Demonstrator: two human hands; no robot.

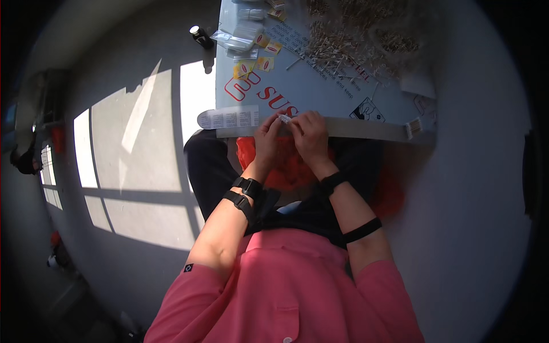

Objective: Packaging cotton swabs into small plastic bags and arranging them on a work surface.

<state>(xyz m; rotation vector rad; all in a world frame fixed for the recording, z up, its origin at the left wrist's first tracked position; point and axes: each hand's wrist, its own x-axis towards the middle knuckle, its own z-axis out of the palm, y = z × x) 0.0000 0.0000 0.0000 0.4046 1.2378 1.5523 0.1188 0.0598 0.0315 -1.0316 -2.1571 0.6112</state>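
My left hand [267,140] and my right hand [310,136] meet at the near edge of the table. Between their fingertips they pinch a small white piece [284,118], too small to make out its kind. To the left of my left hand, a strip of printed labels [229,118] lies along the table edge. Beyond my hands, toward the far right, spreads a large heap of thin short sticks [337,48], some with pale ends. One loose stick [293,64] lies apart from the heap.
Clear plastic bags [240,37] and yellow printed cards [265,63] lie at the table's far left. A small bundle of sticks [413,128] rests near the right front corner. Under the table edge is a red bag [280,168]. A dark bottle [201,37] stands left of the table.
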